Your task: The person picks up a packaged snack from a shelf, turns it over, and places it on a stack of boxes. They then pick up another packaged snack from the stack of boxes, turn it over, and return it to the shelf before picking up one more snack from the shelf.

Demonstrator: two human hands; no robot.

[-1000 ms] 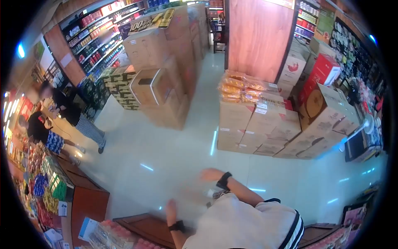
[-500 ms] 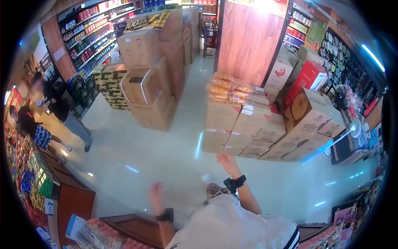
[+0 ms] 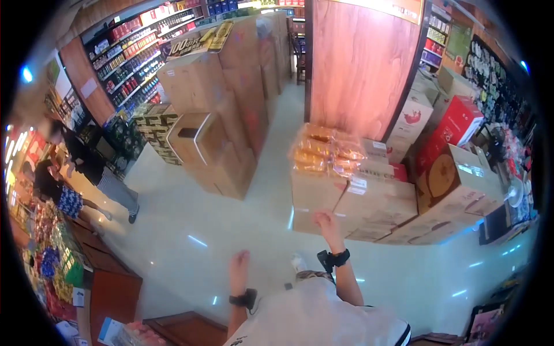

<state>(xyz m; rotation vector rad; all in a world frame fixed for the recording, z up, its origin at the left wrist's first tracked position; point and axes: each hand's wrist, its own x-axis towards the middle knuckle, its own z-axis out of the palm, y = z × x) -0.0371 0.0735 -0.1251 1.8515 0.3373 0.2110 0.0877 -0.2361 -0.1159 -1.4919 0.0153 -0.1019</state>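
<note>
My left hand [image 3: 238, 270] is held out low over the pale floor. Its fingers are smeared by motion, and no object shows in it. My right hand [image 3: 328, 226] reaches further forward, its fingers loosely bent and nothing in them. In this view it overlaps the near face of a stack of cardboard cartons [image 3: 317, 196]. On top of those cartons lie clear packs of orange-coloured food [image 3: 314, 155]. Each wrist wears a black band, and a white shoe [image 3: 298, 262] shows on the floor between the hands.
Tall cartons [image 3: 210, 153] stand ahead on the left, with an aisle floor [image 3: 277, 132] beside a wood-faced pillar [image 3: 360, 69]. A red box [image 3: 453, 130] rests among cartons at right. Two people [image 3: 95, 158] stand at left, near a wooden display counter [image 3: 118, 297].
The view has moved forward, so the carton stack and its orange packs appear nearer. My right hand now overlaps the cartons. Both hands sit slightly further right in the picture.
</note>
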